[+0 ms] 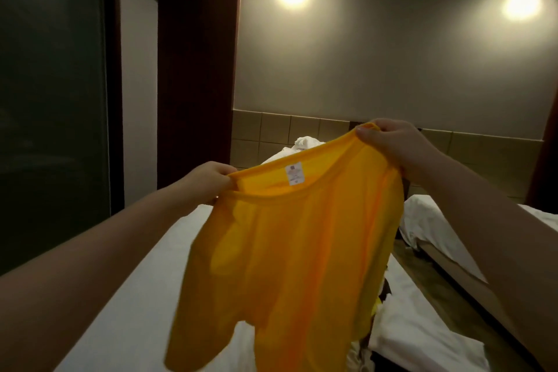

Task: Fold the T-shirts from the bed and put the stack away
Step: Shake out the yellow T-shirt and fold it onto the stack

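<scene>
Both hands, left (208, 180) at 9 o'clock, right (389, 142) at 2, pinch thin yellow-orange cotton T-shirt (280, 254) by collar/shoulders. Level grips, lay flat on white-sheeted bed (145, 275) w/o twist.

An orange-yellow T-shirt of thin fabric (287, 251) hangs in the air above a bed with a white sheet (145, 317). It is held up by its shoulders, with the neck opening stretched wide and turned toward the viewer. A small white label (294, 173) is sewn inside the back of the collar. The left hand (208, 183) pinches one shoulder. The right hand (389, 145) grips the other, higher up, so the top edge slants. The body of the shirt drops loose and creased, its lower edge blurred. On the bed beneath its right side lies a heap of other garments: a crumpled white one (416, 338), with scraps of bright yellow cloth (376, 308) beside it.
</scene>
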